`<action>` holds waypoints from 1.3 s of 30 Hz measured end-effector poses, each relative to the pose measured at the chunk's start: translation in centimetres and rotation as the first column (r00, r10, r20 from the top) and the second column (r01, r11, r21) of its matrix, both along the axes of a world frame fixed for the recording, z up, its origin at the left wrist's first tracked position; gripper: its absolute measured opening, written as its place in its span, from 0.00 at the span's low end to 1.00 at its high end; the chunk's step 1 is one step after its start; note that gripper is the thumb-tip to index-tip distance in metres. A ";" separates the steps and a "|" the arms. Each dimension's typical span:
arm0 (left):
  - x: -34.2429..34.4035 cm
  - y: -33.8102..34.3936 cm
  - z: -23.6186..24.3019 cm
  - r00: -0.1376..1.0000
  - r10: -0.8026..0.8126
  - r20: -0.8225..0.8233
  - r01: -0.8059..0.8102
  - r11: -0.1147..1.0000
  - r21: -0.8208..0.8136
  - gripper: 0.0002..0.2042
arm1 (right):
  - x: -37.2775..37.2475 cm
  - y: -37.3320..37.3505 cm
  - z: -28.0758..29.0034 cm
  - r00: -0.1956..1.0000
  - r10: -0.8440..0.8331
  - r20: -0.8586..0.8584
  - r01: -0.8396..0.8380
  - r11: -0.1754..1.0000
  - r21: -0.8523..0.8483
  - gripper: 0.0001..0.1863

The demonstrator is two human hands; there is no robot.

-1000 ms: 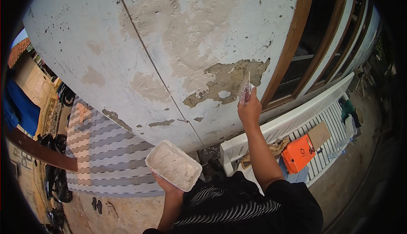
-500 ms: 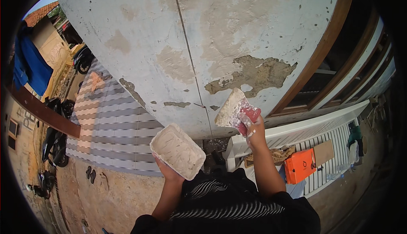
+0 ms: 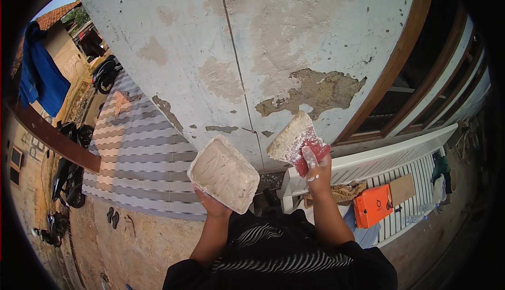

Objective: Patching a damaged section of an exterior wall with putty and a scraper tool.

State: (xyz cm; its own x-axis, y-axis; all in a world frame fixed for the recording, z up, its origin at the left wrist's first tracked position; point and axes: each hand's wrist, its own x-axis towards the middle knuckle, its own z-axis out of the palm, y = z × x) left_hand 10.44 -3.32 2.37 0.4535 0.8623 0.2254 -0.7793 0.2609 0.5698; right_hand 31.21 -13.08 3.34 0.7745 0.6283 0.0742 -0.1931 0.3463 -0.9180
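My left hand (image 3: 213,204) grips a rectangular tub (image 3: 223,174) from below and its near left side. Creamy filler paste (image 3: 218,170) with ridged marks fills the tub, which is tilted toward the right. In my right hand (image 3: 317,170) is a wide putty knife (image 3: 295,141), its red handle pinched between thumb and fingers. White paste cakes its blade and my thumb. The blade points up and left, just below a bare grey patch (image 3: 321,93) in the pale wall (image 3: 184,43); I cannot tell whether they touch. Smoothed beige patches (image 3: 221,78) mark the wall.
A white slatted bench (image 3: 368,166) stands at the right with an orange box (image 3: 372,206) and a cardboard piece (image 3: 401,189) on it. Brown window frames (image 3: 384,74) border the wall. At left are a tiled floor (image 3: 152,169), sandals (image 3: 112,216) and parked motorbikes (image 3: 68,179).
The tub has risen slightly and tips more to the right. My right hand with the putty knife has shifted a little right and down. The view has turned slightly.
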 end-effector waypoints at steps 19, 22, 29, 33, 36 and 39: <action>0.0 2.9 -1.8 0.931 0.357 -0.073 -0.294 0.853 0.432 0.37 | -4.5 0.5 3.5 0.882 0.369 -0.292 -0.311 0.923 0.227 0.17; 0.5 4.2 -1.6 0.944 0.324 -0.062 -0.268 0.862 0.431 0.37 | -4.7 0.8 4.1 0.877 0.395 -0.274 -0.325 0.907 0.268 0.15; 3.0 6.9 -1.8 0.978 0.206 -0.043 -0.172 0.898 0.405 0.37 | -4.2 1.0 4.6 0.885 0.465 -0.043 -0.424 0.839 0.340 0.17; 4.5 8.3 -2.4 0.990 0.137 -0.039 -0.112 0.918 0.381 0.37 | -3.8 1.2 4.6 0.900 0.434 -0.045 -0.392 0.850 0.352 0.18; 5.4 9.0 -3.0 0.994 0.100 -0.036 -0.080 0.929 0.360 0.36 | -3.4 1.4 5.3 0.930 0.363 -0.054 -0.327 0.887 0.327 0.17; 6.1 9.7 -3.3 0.997 0.069 -0.035 -0.053 0.938 0.342 0.36 | -2.7 1.3 5.1 0.954 0.299 -0.027 -0.282 0.921 0.269 0.16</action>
State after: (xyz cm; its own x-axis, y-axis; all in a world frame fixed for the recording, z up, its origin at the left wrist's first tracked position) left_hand 16.50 6.36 -0.92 0.4192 0.7638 0.4908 -0.7589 -0.0020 0.6512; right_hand 28.55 -11.77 8.43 0.5696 0.7921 0.2195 -0.3780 0.4895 -0.7858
